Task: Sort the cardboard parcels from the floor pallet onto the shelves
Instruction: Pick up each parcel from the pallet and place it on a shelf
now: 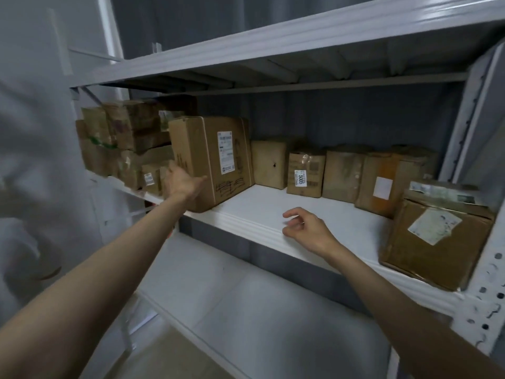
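At frame centre-left, the left hand (183, 181) lies flat on a matte cardboard box (216, 160); the right hand (306, 228) hangs relaxed, empty, above the smooth white shelf (262, 212).

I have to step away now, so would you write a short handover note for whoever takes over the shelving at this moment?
Left hand: open, flat against the near left side of the large parcel, holding nothing.
Right hand: loosely curled over the shelf front edge, holding nothing.
Parcels: the large one stands at the shelf's left-middle, smaller ones in a row along the back, including one labelled 5005, and a flat parcel at the front right.
Done: these parcels are shelved.
Left: the pallet is out of view, so the remaining count is unknown; the shelf's middle front has room.
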Tool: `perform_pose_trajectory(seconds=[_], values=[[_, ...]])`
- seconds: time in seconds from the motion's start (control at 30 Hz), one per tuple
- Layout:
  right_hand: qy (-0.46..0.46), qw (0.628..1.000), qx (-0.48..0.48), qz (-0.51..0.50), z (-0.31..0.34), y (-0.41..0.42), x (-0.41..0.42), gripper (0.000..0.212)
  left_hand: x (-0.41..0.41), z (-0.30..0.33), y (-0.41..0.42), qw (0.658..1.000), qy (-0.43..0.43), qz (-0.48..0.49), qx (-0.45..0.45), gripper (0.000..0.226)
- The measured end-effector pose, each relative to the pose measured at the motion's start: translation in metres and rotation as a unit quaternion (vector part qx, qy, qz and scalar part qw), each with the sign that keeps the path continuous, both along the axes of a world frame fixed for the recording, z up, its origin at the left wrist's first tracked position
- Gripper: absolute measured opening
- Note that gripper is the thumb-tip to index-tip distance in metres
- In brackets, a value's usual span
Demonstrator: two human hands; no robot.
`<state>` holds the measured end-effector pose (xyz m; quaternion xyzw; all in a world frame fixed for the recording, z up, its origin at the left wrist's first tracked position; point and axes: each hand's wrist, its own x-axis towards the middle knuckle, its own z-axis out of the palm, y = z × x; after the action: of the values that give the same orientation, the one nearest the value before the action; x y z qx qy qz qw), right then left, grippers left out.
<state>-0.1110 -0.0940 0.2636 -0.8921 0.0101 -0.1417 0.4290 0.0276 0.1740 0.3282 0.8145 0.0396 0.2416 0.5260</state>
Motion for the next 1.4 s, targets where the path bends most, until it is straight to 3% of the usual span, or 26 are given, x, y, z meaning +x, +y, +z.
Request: perform_pose_trajectory(seconds=[0.1,0.2,0.43,0.63,0.7,0.87,0.9,1.0,1.07,1.13,1.27,1.4], values=[[-0.001,0.999,0.037,-0.019,-0.006,-0.003,0.003,0.026,0.028,-0.002,-0.001,0.999,0.008,0.014,-0.048,0.099],[-0.003,0.999,0.039,-0.023,-0.008,-0.003,0.004,0.024,0.044,-0.008,-0.006,0.999,-0.004,0.034,-0.032,0.103],[-0.018,0.998,0.042,-0.04,-0.01,0.002,0.004,0.024,0.037,-0.014,-0.023,0.996,-0.056,-0.051,-0.053,0.076],[-0.022,0.997,0.066,-0.043,-0.008,0.014,-0.006,0.024,-0.029,-0.025,-0.041,0.979,-0.165,-0.113,0.032,0.069],[-0.042,0.989,0.139,-0.021,-0.004,0.023,-0.014,0.033,-0.054,-0.031,-0.048,0.968,-0.203,-0.13,0.065,0.068],[-0.09,0.945,0.306,0.078,0.012,0.061,-0.046,0.083,-0.116,-0.048,-0.071,0.94,-0.242,-0.153,0.185,0.069],[-0.098,0.928,0.349,0.084,0.014,0.067,-0.053,0.082,-0.129,-0.051,-0.076,0.935,-0.24,-0.155,0.21,0.068],[-0.108,0.893,0.429,0.08,0.014,0.071,-0.078,0.039,-0.167,-0.064,-0.087,0.928,-0.224,-0.15,0.257,0.067],[-0.113,0.886,0.443,0.069,0.005,0.068,-0.095,0.024,-0.19,-0.074,-0.087,0.93,-0.217,-0.155,0.254,0.067],[-0.124,0.885,0.443,0.063,-0.006,0.065,-0.109,0.024,-0.213,-0.086,-0.084,0.932,-0.214,-0.166,0.239,0.069],[-0.128,0.864,0.486,0.044,-0.036,0.06,-0.136,0.048,-0.256,-0.11,-0.074,0.931,-0.194,-0.212,0.227,0.072],[-0.126,0.848,0.514,0.007,-0.07,0.05,-0.17,0.05,-0.29,-0.134,-0.06,0.929,-0.147,-0.243,0.236,0.053]])
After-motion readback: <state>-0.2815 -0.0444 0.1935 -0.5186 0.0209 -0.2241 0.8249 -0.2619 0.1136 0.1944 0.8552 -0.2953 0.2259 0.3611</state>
